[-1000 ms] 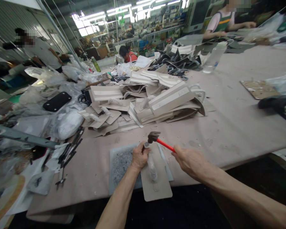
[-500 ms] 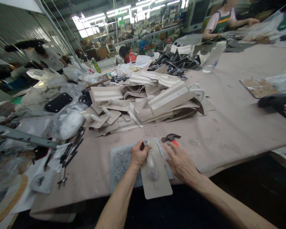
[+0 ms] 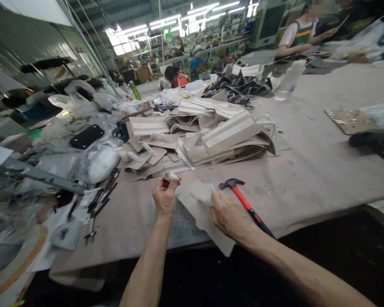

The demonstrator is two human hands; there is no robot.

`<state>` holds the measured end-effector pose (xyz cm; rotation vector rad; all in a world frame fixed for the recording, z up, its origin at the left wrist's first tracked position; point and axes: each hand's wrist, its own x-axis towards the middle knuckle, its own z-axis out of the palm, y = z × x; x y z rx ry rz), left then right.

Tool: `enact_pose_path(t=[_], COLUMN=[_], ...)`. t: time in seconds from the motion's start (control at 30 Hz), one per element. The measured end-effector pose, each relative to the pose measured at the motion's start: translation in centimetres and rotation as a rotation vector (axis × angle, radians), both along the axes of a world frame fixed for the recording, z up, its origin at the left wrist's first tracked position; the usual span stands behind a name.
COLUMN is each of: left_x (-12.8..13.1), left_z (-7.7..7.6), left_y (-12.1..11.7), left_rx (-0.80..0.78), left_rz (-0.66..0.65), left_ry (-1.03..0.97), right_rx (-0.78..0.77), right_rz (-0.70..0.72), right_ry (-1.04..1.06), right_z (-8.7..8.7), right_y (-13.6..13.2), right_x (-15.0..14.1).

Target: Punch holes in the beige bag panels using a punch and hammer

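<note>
My left hand (image 3: 164, 199) is closed around a short pale cylinder (image 3: 171, 175) and holds it tilted, off to the left of the work. Its exact kind I cannot make out. My right hand (image 3: 228, 215) grips a beige bag panel (image 3: 192, 204) near its plastic-wrapped handle (image 3: 202, 196); the fingertips are blurred. The panel is slanted over a grey scuffed pad (image 3: 182, 228), which it partly covers. Just right of that hand, a claw hammer (image 3: 241, 197) with a red and black handle lies on the table, its head pointing away from me.
Beyond my hands a heap of beige panels (image 3: 227, 134) covers the table (image 3: 316, 170). Plastic bags (image 3: 99, 164) and dark strips (image 3: 104, 196) crowd the left. A water bottle (image 3: 289, 81) stands at the back right, near a co-worker in a green apron (image 3: 302, 36).
My right hand has laid the hammer down on the table and taken hold of the beige panel, which is now turned. My left hand has lifted the cylinder away to the left.
</note>
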<state>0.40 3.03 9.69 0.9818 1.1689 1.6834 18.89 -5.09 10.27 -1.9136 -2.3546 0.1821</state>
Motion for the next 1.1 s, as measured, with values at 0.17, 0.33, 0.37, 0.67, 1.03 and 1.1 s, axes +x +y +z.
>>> enact_pose_path(t=[0.17, 0.33, 0.37, 0.67, 1.03, 1.1], left_x=[1.4, 3.8, 4.1, 4.1, 3.9, 3.8], left_z=[-2.8, -6.5, -7.0, -8.3, -8.9, -8.6], left_y=[-0.7, -0.6, -0.6, -1.1, -1.0, -1.0], left_rx=[-0.094, -0.153, -0.161, -0.207, -0.170, -0.151], left_rz=[-0.177, -0.311, -0.331, -0.413, -0.455, -0.465], left_ry=[0.064, 0.035, 0.025, 0.046, 0.265, 0.322], right_rx=[-0.169, -0.237, -0.256, -0.161, -0.149, -0.222], right_rz=[-0.132, -0.172, -0.186, -0.196, -0.427, -0.468], right_ry=[0.199, 0.328, 0.355, 0.617, 0.048, 0.226], right_z=[-2.7, -4.5, -4.5, -5.4, -9.0, -9.0], right_y=[-1.0, -1.9, -2.0, -2.3, -2.6, -2.2], right_x=[-0.3, -1.3, -1.5, 1.7, 11.4, 11.5])
